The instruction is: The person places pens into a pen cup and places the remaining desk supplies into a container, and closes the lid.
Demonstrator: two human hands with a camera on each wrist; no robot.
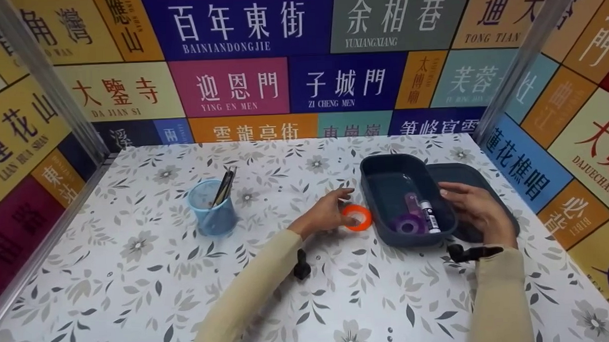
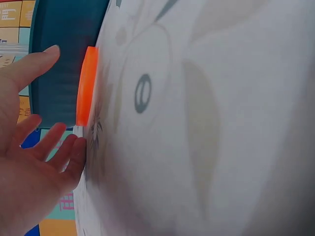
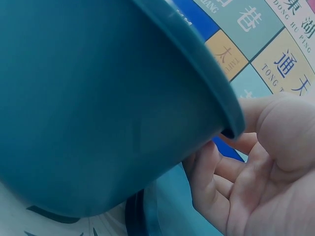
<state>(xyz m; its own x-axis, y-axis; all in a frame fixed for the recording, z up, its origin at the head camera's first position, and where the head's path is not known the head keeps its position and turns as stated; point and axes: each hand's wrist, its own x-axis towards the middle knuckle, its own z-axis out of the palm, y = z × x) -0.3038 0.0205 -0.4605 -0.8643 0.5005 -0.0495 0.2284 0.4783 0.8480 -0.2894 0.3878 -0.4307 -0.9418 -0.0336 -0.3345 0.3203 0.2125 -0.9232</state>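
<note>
An orange tape roll (image 1: 357,218) lies flat on the table, just left of a dark blue-green box (image 1: 388,234). Around its left side my left hand (image 1: 328,210) is spread, thumb and fingers apart; in the left wrist view a gap shows between the fingers and the orange ring (image 2: 87,86). My right hand (image 1: 475,208) holds the box by its right rim, fingers against the outer wall (image 3: 123,123) and the thumb partly hidden behind the rim. Inside the box are a purple tape roll (image 1: 410,224), a purple piece (image 1: 412,203) and a white glue stick (image 1: 429,217).
Under my right hand lies a dark lid (image 1: 454,173), partly beneath the box's side. Over to the left stands a light blue cup (image 1: 215,214) with several pens (image 1: 225,186). Printed sign panels (image 1: 235,87) wall off the table (image 1: 136,293) at the back and sides.
</note>
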